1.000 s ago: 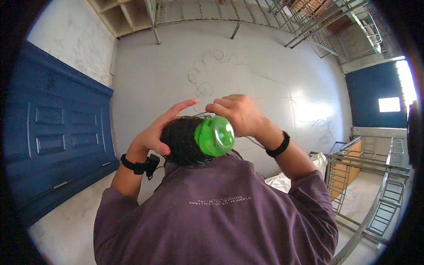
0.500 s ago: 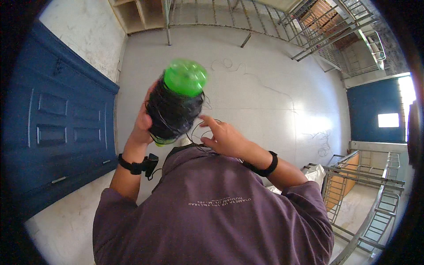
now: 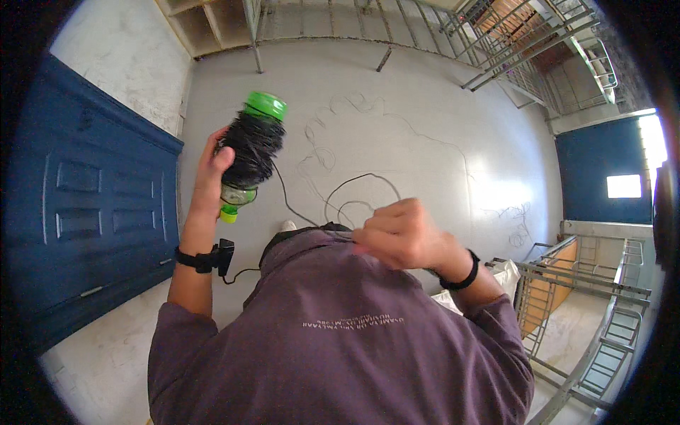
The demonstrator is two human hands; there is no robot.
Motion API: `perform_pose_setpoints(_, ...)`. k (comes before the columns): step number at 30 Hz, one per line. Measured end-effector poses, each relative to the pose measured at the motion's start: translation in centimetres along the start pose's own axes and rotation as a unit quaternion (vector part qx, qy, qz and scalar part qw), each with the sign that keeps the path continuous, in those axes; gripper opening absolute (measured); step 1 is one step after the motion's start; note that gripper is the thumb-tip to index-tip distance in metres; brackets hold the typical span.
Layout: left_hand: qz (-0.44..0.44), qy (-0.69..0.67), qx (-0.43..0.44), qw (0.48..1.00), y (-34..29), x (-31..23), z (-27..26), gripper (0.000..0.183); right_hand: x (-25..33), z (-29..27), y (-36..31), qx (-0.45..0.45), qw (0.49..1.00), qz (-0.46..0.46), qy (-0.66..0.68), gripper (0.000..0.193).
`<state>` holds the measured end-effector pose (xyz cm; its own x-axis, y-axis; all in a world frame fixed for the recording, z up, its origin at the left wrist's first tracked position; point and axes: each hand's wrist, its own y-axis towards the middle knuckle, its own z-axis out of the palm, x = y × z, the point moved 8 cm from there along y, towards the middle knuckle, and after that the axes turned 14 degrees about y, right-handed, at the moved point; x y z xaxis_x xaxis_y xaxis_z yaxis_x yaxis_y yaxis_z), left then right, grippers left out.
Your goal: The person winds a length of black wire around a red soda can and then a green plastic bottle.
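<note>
Green bottle (image 3: pixel 266 106), wrapped in black cord (image 3: pixel 253 147), held in left hand (image 3: pixel 211 170); well left of curled right hand (image 3: pixel 404 230), cord seemingly pinched there; bottle tilted, cap (image 3: pixel 229 214) turned toward shirt (image 3: pixel 340 319).

A dormitory-like room, from its metal bunk frames (image 3: pixel 599 343) and blue panelled door (image 3: pixel 105 197).

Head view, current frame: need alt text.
A person's left hand holds a tilted green bottle wound with black cord; the curled right hand meets a loose loop, though its grip is unclear. Thin strands curl across the grey floor, with a blue door at left.
</note>
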<state>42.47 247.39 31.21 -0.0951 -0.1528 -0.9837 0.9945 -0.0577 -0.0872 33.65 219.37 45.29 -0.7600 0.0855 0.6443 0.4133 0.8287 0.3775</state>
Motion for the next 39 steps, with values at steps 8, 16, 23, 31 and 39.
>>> perform_pose_setpoints(8,0.019,0.264,0.400,0.878,-2.6,-1.4,13.5,0.088,-0.2,-8.3,1.8,-0.083,0.981,-0.076,-0.159,0.017)
perform_pose_setpoints(16,0.010,-0.004,0.335,0.942,-3.1,-3.4,15.9,0.127,-12.8,-2.8,-0.7,-0.065,0.988,0.110,0.081,0.013)
perform_pose_setpoints(23,0.071,0.053,0.216,0.972,-2.4,-2.9,14.2,0.120,-14.3,5.4,-5.3,-0.067,0.977,0.153,0.131,0.021)
perform_pose_setpoints(31,0.051,-0.116,0.047,0.991,0.3,-1.0,6.5,0.092,-16.3,6.5,-9.6,0.006,0.894,0.383,0.232,0.026)
perform_pose_setpoints(39,0.198,0.239,-0.222,0.924,1.1,-6.2,0.3,0.067,-9.6,4.3,-9.8,0.075,0.956,0.226,-0.173,0.014)
